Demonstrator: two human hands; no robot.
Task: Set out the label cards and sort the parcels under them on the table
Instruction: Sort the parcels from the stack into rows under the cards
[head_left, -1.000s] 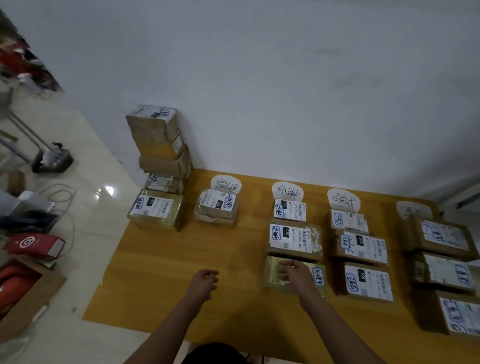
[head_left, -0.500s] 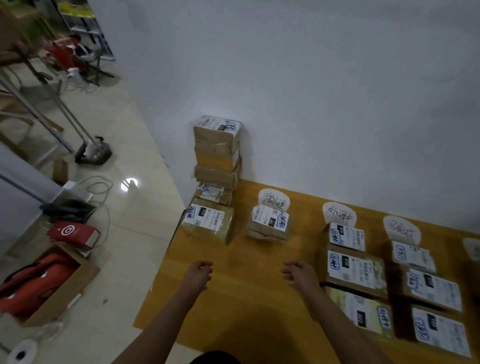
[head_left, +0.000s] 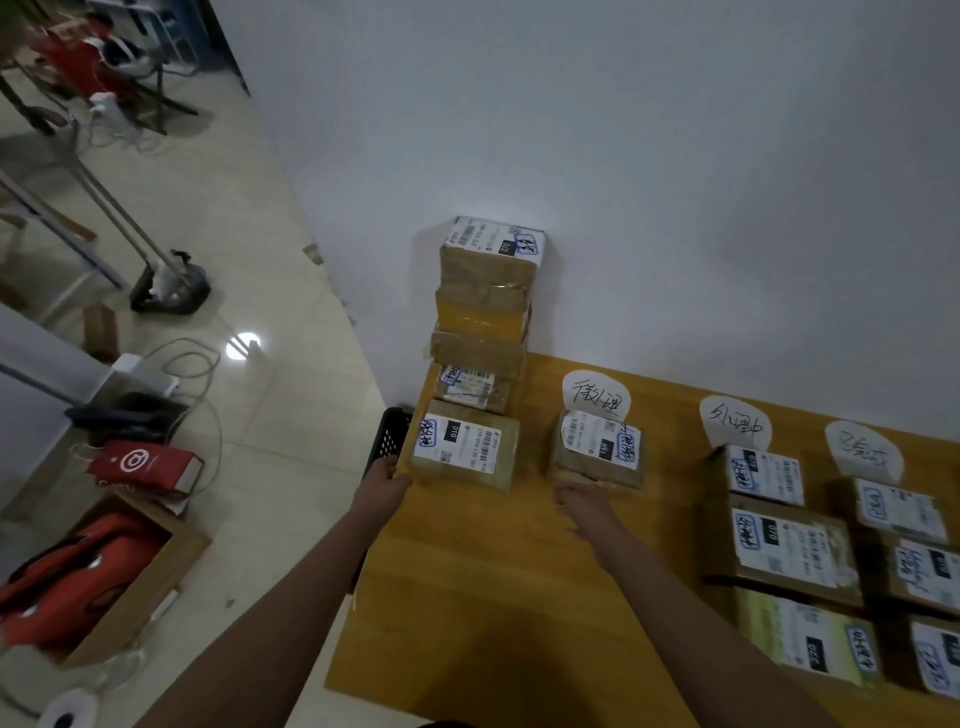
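On the yellow wooden table (head_left: 467, 597) three white label cards stand by the wall: a left card (head_left: 596, 400), a middle card (head_left: 735, 423) and a right card (head_left: 862, 449). Labelled cardboard parcels lie in columns below the middle and right cards. One small parcel (head_left: 597, 452) sits under the left card. A loose parcel (head_left: 465, 452) lies at the table's left edge, in front of a tall parcel stack (head_left: 488, 301). My left hand (head_left: 384, 486) touches that loose parcel's near left corner. My right hand (head_left: 582, 501) hovers just before the small parcel, holding nothing.
A black perforated crate (head_left: 387, 441) sits beside the table's left edge. On the tiled floor to the left are a cardboard box with red bags (head_left: 78, 582), a red pouch (head_left: 143, 465), cables and a stand base (head_left: 171, 291). The white wall runs behind the table.
The view has swung left. Both hands moved forward and left, from the middle column of parcels to the loose parcel and the small parcel under the left card.
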